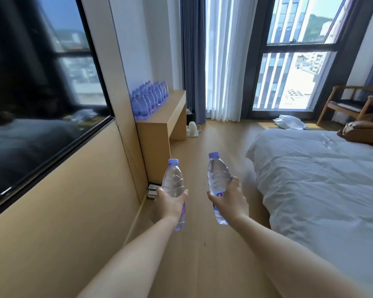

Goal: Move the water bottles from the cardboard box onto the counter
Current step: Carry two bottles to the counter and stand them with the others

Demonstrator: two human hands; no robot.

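My left hand [170, 202] grips a clear water bottle [173, 181] with a purple cap around its middle, held upright above the wooden floor. My right hand [230, 200] grips a second such bottle [217, 173], tilted slightly left. Ahead on the left stands a light wooden counter [172, 114] against the wall. Several water bottles [149, 100] with purple labels stand in rows on its left part. No cardboard box is in view.
A bed with white bedding [321, 186] fills the right side. A dark wall-mounted screen [37, 87] hangs on the left wall. A white kettle [192, 127] sits on the floor under the counter. A wooden chair [353, 104] and windows with curtains stand at the far end.
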